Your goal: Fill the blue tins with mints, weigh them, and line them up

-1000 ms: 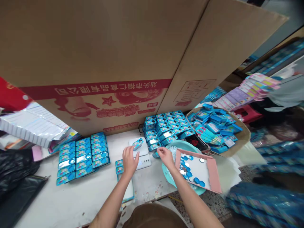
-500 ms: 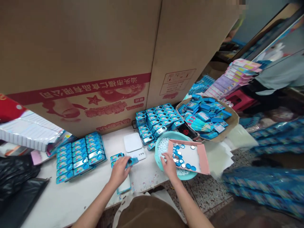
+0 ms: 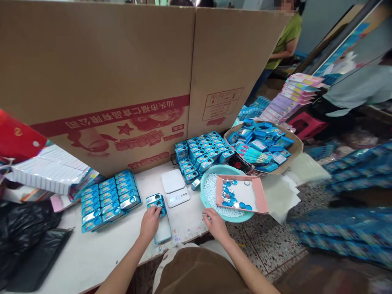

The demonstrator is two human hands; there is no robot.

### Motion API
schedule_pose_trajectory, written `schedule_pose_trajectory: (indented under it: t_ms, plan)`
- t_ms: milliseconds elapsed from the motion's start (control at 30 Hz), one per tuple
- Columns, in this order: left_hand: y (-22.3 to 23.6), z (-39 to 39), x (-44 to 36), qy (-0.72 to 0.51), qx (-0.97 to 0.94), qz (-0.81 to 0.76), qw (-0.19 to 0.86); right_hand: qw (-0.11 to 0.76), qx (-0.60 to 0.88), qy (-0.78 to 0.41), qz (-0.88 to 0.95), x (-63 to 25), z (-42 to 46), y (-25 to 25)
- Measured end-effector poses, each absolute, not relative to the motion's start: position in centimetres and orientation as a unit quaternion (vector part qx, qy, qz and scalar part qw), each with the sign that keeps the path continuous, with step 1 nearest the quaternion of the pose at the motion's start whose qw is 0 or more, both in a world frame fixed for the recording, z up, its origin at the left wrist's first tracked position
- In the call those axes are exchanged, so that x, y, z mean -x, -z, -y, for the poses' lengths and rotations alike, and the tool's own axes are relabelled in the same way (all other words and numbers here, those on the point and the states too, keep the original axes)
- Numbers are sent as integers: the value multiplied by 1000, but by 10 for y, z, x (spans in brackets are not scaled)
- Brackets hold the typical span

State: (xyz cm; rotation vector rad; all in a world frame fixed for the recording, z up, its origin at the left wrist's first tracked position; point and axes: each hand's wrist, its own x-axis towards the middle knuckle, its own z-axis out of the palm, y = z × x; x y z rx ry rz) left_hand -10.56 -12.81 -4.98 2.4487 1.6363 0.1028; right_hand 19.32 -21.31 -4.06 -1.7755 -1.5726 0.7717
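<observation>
My left hand (image 3: pixel 150 223) is closed on a small blue box (image 3: pixel 161 212) at the near end of a short row of such boxes (image 3: pixel 153 199). These lie in a shallow blue-edged tray (image 3: pixel 168 237), whose near part shows a white bottom. My right hand (image 3: pixel 217 225) hovers by the table's front edge, just left of a turquoise basin (image 3: pixel 202 196). Its fingers are loosely curled and apart, with nothing visible between them. White pellets (image 3: pixel 210 192) fill the basin, and a pink-sided carton lid (image 3: pixel 260 194) with blue and silvery discs (image 3: pixel 228 196) rests on top.
A white digital scale (image 3: pixel 173 181) lies beyond the tray. Blue boxes stand in blocks at left (image 3: pixel 110 200) and behind the basin (image 3: pixel 203 149). More fill an open carton (image 3: pixel 298 149) on the right. A tall cardboard box (image 3: pixel 122 61) walls the back. Another person (image 3: pixel 286 41) stands behind it.
My left hand has lowered the small blue box to the row in the tray. My right hand has drawn back from the discs toward the table edge. The camera view has shifted.
</observation>
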Motion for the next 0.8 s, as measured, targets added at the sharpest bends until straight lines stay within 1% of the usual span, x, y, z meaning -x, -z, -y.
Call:
schedule_pose_trajectory:
  t_ms: [133,200,367,467,600,700,800]
  plan:
    - [59,119,109,-66,-846,-529,23,330,687,-293,577,-197,220,39]
    - [65,111,109,-63,-852,-520,-1,332,692,-294,570,-198,222,39]
    - [78,98,115,-20,-849,-527,-13,330,699,-297,560,-201,219,37]
    - [80,96,120,-23,-852,-523,-7,336,701,-295,555,-204,212,35]
    - [58,67,95,-82,-866,-494,7,369,690,-295,548,-212,202,33]
    - [26,15,44,-165,-853,-495,-9,399,678,-306,536,-222,192,32]
    - [1,-49,-14,-235,-829,-507,1,421,674,-314,519,-233,183,36]
